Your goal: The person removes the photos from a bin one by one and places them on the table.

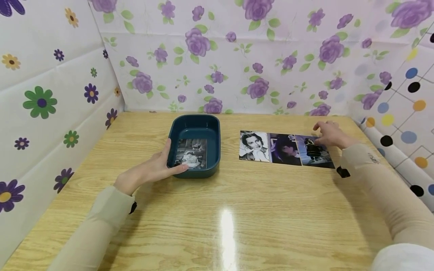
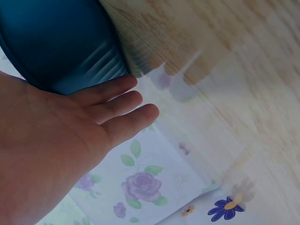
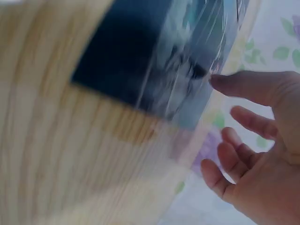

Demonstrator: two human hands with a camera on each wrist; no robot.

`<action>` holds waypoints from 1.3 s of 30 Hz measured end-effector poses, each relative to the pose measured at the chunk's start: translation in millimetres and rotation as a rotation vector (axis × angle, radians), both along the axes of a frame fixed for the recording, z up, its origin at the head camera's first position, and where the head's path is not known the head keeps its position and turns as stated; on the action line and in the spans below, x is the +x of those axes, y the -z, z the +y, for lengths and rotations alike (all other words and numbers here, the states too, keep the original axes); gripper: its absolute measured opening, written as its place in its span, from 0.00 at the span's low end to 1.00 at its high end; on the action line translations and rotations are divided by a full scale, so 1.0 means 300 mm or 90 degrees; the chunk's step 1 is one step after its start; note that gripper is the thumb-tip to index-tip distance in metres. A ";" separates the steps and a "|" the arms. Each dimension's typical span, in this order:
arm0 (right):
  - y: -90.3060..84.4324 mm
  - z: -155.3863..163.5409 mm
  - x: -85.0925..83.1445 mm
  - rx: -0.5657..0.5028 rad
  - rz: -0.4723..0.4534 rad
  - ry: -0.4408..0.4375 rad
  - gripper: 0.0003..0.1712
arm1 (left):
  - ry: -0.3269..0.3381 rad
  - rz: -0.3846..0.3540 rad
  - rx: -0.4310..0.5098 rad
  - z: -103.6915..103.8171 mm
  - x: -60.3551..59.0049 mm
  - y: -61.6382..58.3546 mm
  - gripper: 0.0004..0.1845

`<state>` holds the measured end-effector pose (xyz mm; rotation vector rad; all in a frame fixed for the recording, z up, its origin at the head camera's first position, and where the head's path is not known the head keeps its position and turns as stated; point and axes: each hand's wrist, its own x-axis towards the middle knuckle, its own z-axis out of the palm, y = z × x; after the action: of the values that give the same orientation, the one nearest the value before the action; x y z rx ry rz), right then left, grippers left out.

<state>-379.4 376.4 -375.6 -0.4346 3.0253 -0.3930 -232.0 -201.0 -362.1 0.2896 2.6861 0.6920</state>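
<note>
My left hand (image 1: 150, 171) lies along the left side of a dark teal plastic tray (image 1: 218, 146), thumb over its front rim. In the left wrist view, three outstretched fingers (image 2: 131, 119) show against the tray's outer wall. Inside the tray lies a black-and-white photo (image 1: 194, 154). My right hand (image 1: 330, 134) hovers at the far right corner of a purple-toned photo card (image 1: 314, 150) with a dark figure. Its thumb tip overlaps the card's edge in the right wrist view, the other fingers loosely bent and holding nothing.
Left of that card, a purple photo card (image 1: 285, 148) and a black-and-white portrait card (image 1: 254, 146) continue the row. All stand on a wood-grain table (image 1: 237, 207). Floral sheeting (image 1: 223, 56) walls off the back, with patterned sheets along both sides.
</note>
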 end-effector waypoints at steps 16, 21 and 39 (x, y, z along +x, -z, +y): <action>-0.201 -0.810 -0.001 -0.338 -0.033 -0.253 0.20 | -0.004 0.002 0.004 -0.006 0.004 0.001 0.64; -0.191 -1.030 -0.020 -0.294 -0.075 -0.345 0.24 | -0.009 -0.001 0.002 -0.006 0.000 0.004 0.65; -0.105 -1.289 -0.077 0.134 -0.248 -0.363 0.42 | -0.005 0.000 0.001 -0.016 0.001 0.002 0.66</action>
<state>-402.5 -10.4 -344.2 -1.0211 2.3938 -0.0992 -231.7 -205.7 -362.7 0.2790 2.6887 0.6977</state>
